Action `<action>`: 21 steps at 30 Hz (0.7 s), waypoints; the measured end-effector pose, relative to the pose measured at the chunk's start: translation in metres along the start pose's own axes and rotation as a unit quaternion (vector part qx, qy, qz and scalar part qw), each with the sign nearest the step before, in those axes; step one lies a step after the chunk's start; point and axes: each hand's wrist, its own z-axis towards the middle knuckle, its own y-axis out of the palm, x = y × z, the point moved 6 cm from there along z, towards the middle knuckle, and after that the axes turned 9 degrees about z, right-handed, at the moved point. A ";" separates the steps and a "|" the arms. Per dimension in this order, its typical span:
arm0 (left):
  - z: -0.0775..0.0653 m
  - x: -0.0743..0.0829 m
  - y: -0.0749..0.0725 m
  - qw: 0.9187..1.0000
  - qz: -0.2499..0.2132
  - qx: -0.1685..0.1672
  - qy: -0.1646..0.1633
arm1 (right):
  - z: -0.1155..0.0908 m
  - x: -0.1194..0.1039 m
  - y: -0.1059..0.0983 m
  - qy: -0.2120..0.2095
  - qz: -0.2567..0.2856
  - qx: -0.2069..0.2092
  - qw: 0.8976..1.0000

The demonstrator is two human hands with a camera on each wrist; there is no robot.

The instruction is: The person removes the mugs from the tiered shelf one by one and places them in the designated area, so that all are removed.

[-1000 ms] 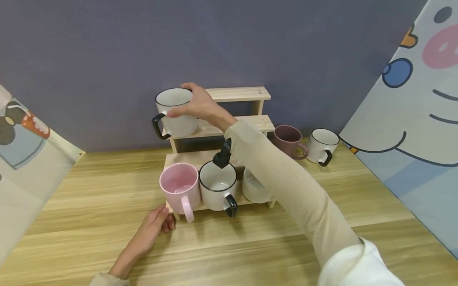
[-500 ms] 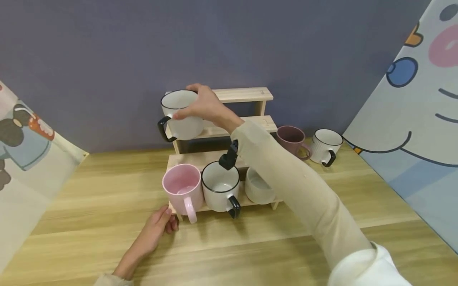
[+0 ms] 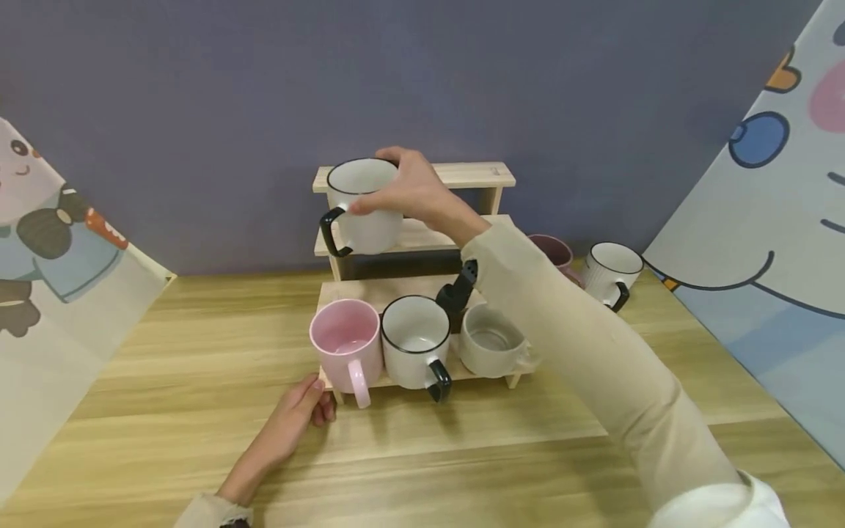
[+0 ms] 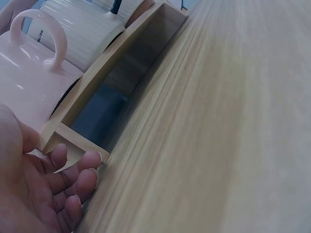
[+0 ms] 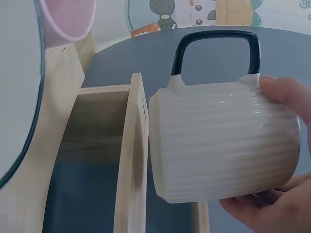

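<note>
My right hand (image 3: 422,192) grips a white ribbed mug (image 3: 370,220) by its rim and side; its black handle points to the left. The mug is upright at the left end of the third tier of a stepped wooden rack (image 3: 491,174). In the right wrist view its base is close to the board edge (image 5: 138,160); whether they touch I cannot tell. Low at the rack's front left corner, my left hand (image 3: 290,418) holds the bottom tier, thumb on the edge and fingers curled beneath. Beside it on that tier sits a pink mug (image 3: 346,352).
Another white mug with a black rim (image 3: 412,345) and an off-white cup (image 3: 491,345) share the bottom tier. Behind my right forearm, a purple mug (image 3: 553,251) and a white mug (image 3: 612,268) stand on the wooden table (image 3: 198,337). A grey-blue wall (image 3: 264,132) rises behind the rack.
My right hand has brought the white mug slightly rightward, further over the rack's left end. The view has shifted a little. My left hand stays at the rack's corner.
</note>
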 end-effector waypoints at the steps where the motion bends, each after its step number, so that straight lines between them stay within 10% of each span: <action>1: 0.001 0.000 0.000 1.000 0.001 -0.001 -0.001 | -0.002 0.000 -0.003 0.001 -0.006 0.005 1.000; 21: 0.005 0.000 0.001 1.000 0.004 0.002 -0.006 | -0.032 -0.003 -0.052 0.010 -0.020 0.046 0.999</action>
